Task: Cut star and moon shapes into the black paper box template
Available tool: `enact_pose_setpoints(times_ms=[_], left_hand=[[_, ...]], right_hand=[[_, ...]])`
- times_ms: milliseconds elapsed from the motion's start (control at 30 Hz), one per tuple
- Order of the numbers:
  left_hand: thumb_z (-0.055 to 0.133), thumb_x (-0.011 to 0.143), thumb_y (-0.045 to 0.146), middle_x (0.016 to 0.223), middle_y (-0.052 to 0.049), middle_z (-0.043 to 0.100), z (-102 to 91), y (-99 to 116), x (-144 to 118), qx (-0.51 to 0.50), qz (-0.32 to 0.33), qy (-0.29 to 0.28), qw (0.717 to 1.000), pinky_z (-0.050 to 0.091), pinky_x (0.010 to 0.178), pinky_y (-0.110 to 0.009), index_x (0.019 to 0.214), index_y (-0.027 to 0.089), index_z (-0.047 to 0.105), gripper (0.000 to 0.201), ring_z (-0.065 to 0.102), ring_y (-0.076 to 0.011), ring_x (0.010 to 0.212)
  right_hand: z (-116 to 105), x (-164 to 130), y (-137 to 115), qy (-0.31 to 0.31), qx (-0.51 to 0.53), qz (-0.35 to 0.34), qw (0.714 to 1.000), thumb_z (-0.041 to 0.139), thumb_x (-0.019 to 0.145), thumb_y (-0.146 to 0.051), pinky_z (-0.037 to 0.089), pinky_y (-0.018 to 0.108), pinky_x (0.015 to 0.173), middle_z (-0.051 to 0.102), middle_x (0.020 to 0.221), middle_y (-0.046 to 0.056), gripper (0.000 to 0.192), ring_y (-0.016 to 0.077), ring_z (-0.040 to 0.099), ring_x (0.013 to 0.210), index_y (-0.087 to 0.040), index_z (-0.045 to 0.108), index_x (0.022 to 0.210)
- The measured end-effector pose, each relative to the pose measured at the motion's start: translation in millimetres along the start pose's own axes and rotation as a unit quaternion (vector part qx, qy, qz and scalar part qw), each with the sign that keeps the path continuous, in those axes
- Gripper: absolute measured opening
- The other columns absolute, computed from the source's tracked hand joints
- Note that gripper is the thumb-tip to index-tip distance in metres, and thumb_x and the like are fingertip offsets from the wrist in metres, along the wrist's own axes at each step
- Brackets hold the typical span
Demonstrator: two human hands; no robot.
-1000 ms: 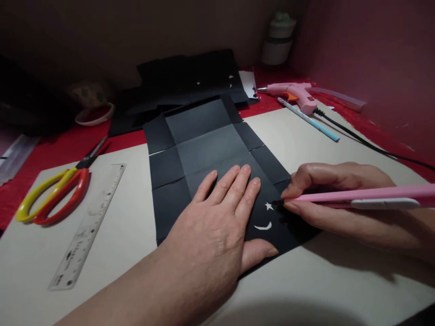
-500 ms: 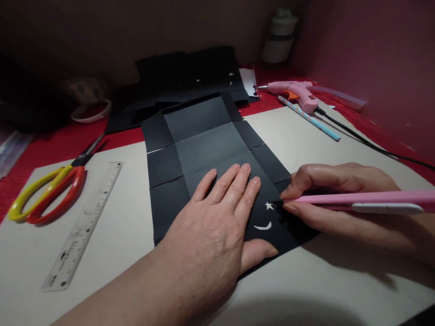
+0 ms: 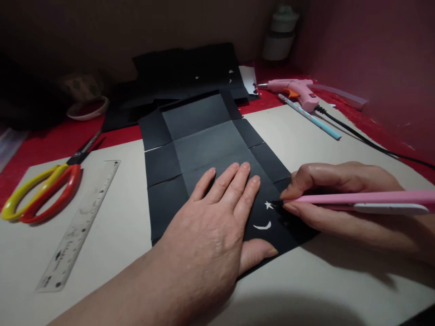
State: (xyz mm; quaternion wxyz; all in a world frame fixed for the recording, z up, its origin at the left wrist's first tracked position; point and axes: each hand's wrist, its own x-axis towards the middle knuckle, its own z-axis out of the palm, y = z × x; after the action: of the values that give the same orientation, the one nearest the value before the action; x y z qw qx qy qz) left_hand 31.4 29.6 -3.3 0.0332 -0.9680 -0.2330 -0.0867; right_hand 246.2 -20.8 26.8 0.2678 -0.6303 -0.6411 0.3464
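Beige bench (image 3: pixel 306 136) under creased black paper (image 3: pixel 204 145). Left hand (image 3: pixel 210 226) flat, grasping nothing; right hand (image 3: pixel 340 199) clenched on pink craft knife (image 3: pixel 356 201). Beside that grip, star (image 3: pixel 268 205) and crescent (image 3: pixel 263 226) already cut; rest uncut.

Pretty dim shot you've got: light falls from above onto the beige board (image 3: pixel 322 290), back wall's murky, edges warp, shadow at bottom.

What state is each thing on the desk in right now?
Creased black paper sheet: flat, star and crescent cut out.
Left hand: open, pressing the sheet.
Right hand: gripping pink craft knife, tip at star.
Yellow-and-red-handled scissors: closed.
Pink glue gun: lying on its side.
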Motion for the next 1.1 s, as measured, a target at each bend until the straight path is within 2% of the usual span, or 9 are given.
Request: enact_pose_setpoints(times_ms=[400,567,700,900,1100], left_hand=[[0.022,0.105,0.059,0.154,-0.021,0.045,0.8,-2,1,-0.001,0.005,0.001,1.000,0.047,0.109,-0.056,0.144,0.004,0.053,0.074,0.048,-0.0348,0.142],[0.028,0.104,0.060,0.156,-0.021,0.042,0.5,-1,0,-0.013,-0.003,-0.010,1.000,0.043,0.112,-0.056,0.146,0.003,0.050,0.074,0.044,-0.0353,0.144],[0.034,0.102,0.062,0.157,-0.022,0.040,0.1,-1,-1,-0.019,0.000,-0.010,1.000,0.041,0.113,-0.057,0.147,0.003,0.049,0.075,0.043,-0.0358,0.145],[0.036,0.102,0.061,0.155,-0.023,0.042,0.5,-1,0,-0.022,0.000,-0.006,1.000,0.043,0.112,-0.057,0.145,0.002,0.051,0.075,0.045,-0.0366,0.143],[0.029,0.104,0.060,0.154,-0.021,0.044,0.7,-1,0,-0.021,0.001,0.003,1.000,0.044,0.111,-0.056,0.145,0.003,0.052,0.074,0.047,-0.0357,0.142]], right_hand=[[-1,0,1,0.005,-0.005,-0.011,1.000,0.064,0.081,-0.036,0.034,0.026,0.045,0.056,0.051,-0.005,0.017,0.0111,0.046,0.048,-0.025,0.064,0.068],[-5,5,10,-0.020,-0.021,-0.051,0.998,0.068,0.082,-0.039,0.040,0.027,0.046,0.068,0.064,-0.001,0.018,0.0139,0.056,0.053,-0.025,0.069,0.072],[-9,9,13,-0.050,0.004,-0.104,0.993,0.070,0.083,-0.036,0.040,0.026,0.047,0.065,0.060,-0.003,0.016,0.0121,0.055,0.052,-0.024,0.070,0.073],[-17,16,18,-0.093,0.021,-0.121,0.988,0.074,0.082,-0.031,0.043,0.024,0.050,0.070,0.065,-0.002,0.009,0.0121,0.061,0.056,-0.023,0.075,0.079],[-21,21,22,-0.116,0.039,-0.133,0.984,0.076,0.081,-0.030,0.046,0.024,0.054,0.071,0.069,-0.001,0.008,0.0123,0.063,0.059,-0.023,0.079,0.081]])
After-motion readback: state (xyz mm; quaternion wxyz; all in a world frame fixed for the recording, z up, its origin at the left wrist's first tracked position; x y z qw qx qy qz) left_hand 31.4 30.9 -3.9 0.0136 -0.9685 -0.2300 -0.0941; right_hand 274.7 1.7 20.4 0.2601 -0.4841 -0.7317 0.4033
